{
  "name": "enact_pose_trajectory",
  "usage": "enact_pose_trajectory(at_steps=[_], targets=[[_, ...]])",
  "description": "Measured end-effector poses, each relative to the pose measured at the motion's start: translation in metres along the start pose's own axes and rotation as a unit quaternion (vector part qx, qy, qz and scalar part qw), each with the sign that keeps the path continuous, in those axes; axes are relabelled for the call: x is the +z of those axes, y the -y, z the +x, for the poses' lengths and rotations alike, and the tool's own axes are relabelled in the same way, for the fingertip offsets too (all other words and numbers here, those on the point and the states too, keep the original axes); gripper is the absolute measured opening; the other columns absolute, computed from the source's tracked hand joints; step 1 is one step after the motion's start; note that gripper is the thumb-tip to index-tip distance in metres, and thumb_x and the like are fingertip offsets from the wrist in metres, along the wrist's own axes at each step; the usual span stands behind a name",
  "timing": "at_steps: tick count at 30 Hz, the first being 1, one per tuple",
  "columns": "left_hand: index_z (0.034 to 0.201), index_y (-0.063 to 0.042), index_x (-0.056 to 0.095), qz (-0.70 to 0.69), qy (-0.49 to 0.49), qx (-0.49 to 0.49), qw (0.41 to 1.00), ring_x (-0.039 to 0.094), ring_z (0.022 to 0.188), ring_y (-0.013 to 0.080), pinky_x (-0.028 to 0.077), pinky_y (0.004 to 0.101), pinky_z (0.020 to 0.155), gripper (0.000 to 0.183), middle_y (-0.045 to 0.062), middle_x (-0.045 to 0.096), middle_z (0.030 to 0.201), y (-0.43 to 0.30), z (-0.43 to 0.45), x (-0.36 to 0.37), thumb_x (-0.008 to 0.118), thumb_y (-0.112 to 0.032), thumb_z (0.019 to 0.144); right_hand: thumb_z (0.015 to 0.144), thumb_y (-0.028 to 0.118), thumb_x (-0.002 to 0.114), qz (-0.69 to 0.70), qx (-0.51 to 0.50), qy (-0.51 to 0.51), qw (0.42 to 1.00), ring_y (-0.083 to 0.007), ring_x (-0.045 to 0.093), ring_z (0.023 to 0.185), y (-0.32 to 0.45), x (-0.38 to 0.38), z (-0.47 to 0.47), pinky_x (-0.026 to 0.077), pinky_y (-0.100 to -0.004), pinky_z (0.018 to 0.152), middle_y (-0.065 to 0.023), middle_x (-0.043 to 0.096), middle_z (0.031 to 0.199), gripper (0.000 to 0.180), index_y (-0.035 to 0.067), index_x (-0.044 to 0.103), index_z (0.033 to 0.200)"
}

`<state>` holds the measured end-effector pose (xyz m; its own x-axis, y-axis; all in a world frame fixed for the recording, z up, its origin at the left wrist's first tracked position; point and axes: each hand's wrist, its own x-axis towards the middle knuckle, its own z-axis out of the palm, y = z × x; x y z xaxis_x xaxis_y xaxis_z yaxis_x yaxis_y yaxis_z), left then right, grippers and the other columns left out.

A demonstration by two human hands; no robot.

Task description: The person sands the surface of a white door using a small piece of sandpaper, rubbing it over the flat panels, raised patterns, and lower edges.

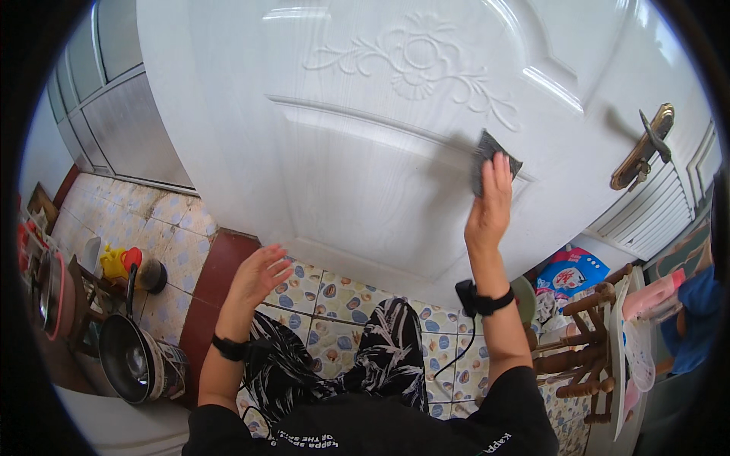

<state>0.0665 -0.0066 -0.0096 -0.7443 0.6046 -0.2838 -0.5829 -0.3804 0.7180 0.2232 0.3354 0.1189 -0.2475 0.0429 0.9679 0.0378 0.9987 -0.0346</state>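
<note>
My right hand point(491, 208) presses a dark grey cloth point(491, 149) flat against a white door point(365, 199). The cloth lies over the right end of the moulding above the lower panel, just under the raised flower carving point(419, 54). Part of the cloth is hidden beneath my fingers. My left hand point(259, 276) hangs in the air in front of the door's lower left, fingers apart and holding nothing. A brass-coloured lever handle point(653, 137), with keys in the lock below it, is on the door's right side.
At left, a black frying pan point(126, 359) rests near a dark red threshold point(211, 290), by a yellow-and-red container point(122, 263). To the right are a blue-and-pink bag point(570, 271), a green basin point(523, 302), a wooden stool point(587, 336) and a pink bottle point(653, 293).
</note>
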Motion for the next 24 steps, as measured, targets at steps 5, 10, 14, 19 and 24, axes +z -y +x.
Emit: enact_pose_trajectory(at_steps=[5, 10, 14, 19, 24], targets=[[0.108, -0.002, 0.048, -0.073, -0.064, 0.008, 0.995, 0.055, 0.09, 0.0213, 0.047, 0.0376, 0.084, 0.027, 0.008, 0.055, 0.098, 0.001, -0.004, -0.055, 0.051, -0.015, 0.085, 0.074, 0.025, 0.061, -0.139, -0.069, 0.175, 0.972, -0.0302, 0.033, 0.123, -0.011, 0.061, -0.04, 0.027, -0.0486, 0.094, -0.0113, 0.034, 0.135, 0.056, 0.009, 0.042, 0.125], [0.106, -0.003, 0.05, -0.093, -0.095, 0.01, 0.991, 0.056, 0.087, 0.0185, 0.048, 0.0346, 0.083, 0.024, 0.005, 0.056, 0.097, 0.007, -0.017, -0.062, 0.051, -0.016, 0.085, 0.079, 0.034, 0.055, -0.101, -0.155, 0.335, 0.924, -0.0192, 0.03, 0.125, 0.002, 0.102, -0.102, 0.024, -0.037, 0.098, -0.005, 0.032, 0.137, 0.059, 0.01, 0.038, 0.129], [0.105, -0.004, 0.051, -0.093, -0.1, 0.016, 0.991, 0.056, 0.087, 0.0176, 0.048, 0.0337, 0.082, 0.023, 0.004, 0.056, 0.095, 0.009, -0.027, -0.056, 0.052, -0.016, 0.085, 0.079, 0.038, 0.053, -0.069, -0.202, 0.424, 0.88, -0.015, 0.027, 0.126, -0.011, 0.101, -0.144, 0.019, -0.0325, 0.102, -0.0014, 0.031, 0.138, 0.061, 0.009, 0.036, 0.13], [0.103, -0.005, 0.053, -0.103, -0.116, 0.033, 0.987, 0.056, 0.086, 0.0167, 0.048, 0.0327, 0.082, 0.022, 0.003, 0.057, 0.093, 0.004, -0.046, -0.063, 0.053, -0.016, 0.084, 0.076, 0.039, 0.056, -0.108, -0.153, 0.317, 0.93, -0.0174, 0.028, 0.126, -0.005, 0.104, -0.08, 0.023, -0.0367, 0.1, -0.0034, 0.032, 0.137, 0.064, 0.01, 0.037, 0.13], [0.104, -0.006, 0.053, -0.083, -0.11, 0.042, 0.99, 0.057, 0.084, 0.0161, 0.048, 0.0325, 0.081, 0.022, 0.003, 0.058, 0.094, -0.001, -0.062, -0.048, 0.053, -0.016, 0.084, 0.075, 0.037, 0.059, -0.135, -0.094, 0.205, 0.965, -0.0205, 0.031, 0.123, 0.012, 0.114, -0.022, 0.028, -0.0391, 0.096, -0.0044, 0.03, 0.137, 0.063, 0.015, 0.037, 0.13]])
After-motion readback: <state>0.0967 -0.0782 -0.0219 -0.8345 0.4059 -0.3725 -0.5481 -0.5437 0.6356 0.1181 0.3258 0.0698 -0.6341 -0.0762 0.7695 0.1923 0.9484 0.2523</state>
